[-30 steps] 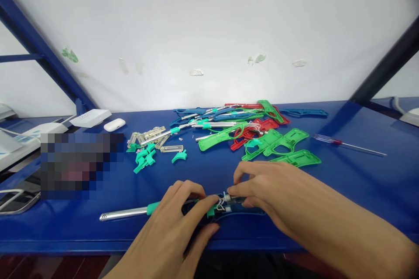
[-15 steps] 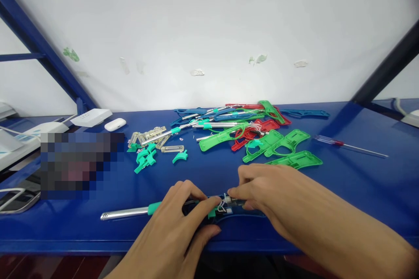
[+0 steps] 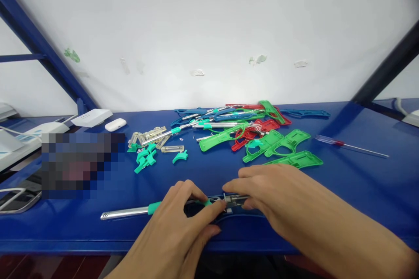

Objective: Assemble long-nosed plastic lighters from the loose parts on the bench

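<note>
A partly open long-nosed gas lighter lies along the table's front, its silver tube (image 3: 126, 213) pointing left with a teal collar (image 3: 153, 208). My left hand (image 3: 183, 218) is closed around the dark blue housing (image 3: 235, 218), its thumb pressing by the teal trigger (image 3: 207, 203) and white wires. At the housing's right part, my right hand (image 3: 258, 189) pinches a clear fuel tank (image 3: 237, 199) with a whitish valve end (image 3: 226, 198). Its index finger reaches over the valve end. My fingers hide much of the lighter's inside.
Behind my hands lie green housing halves (image 3: 273, 144), red halves (image 3: 270, 125), loose teal triggers (image 3: 145, 157) and clear tanks (image 3: 173, 149). A screwdriver (image 3: 347, 144) lies at the right. A white case (image 3: 115, 125) and a blurred dark patch (image 3: 81, 161) are at the left.
My right index finger has straightened and shifted slightly left over the valve end, exposing more of the tank. My left thumb has moved slightly right, over the wires.
</note>
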`<state>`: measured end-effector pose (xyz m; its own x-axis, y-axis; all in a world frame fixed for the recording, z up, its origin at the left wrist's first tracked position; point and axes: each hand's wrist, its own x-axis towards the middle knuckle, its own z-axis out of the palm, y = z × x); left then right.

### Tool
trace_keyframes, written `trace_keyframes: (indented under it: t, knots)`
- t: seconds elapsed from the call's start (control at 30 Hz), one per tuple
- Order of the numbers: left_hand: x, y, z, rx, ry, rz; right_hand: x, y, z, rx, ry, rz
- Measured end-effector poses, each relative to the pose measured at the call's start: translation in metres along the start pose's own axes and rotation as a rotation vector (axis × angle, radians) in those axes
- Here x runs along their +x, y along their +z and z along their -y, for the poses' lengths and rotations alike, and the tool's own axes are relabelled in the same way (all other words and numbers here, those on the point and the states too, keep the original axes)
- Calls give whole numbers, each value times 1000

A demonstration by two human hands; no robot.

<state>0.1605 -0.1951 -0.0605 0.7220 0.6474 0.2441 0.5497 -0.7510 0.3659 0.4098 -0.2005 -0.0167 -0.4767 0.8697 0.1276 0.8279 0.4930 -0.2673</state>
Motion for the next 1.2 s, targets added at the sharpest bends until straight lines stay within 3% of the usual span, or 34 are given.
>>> trace_keyframes:
  t: [0.33,0.57,0.8,1.2]
  knots:
    - [2,-1,1,-20,1,27,0,-1,0,59,19,4]
    - [1,0,4,-23,39,-2,-5,-10,-24,182,19,32]
    - [2,3,5,2,63,-28,1,-23,-37,471,171,199]
    - [4,-1,2,27,63,-30,5,-10,-45,612,347,251]
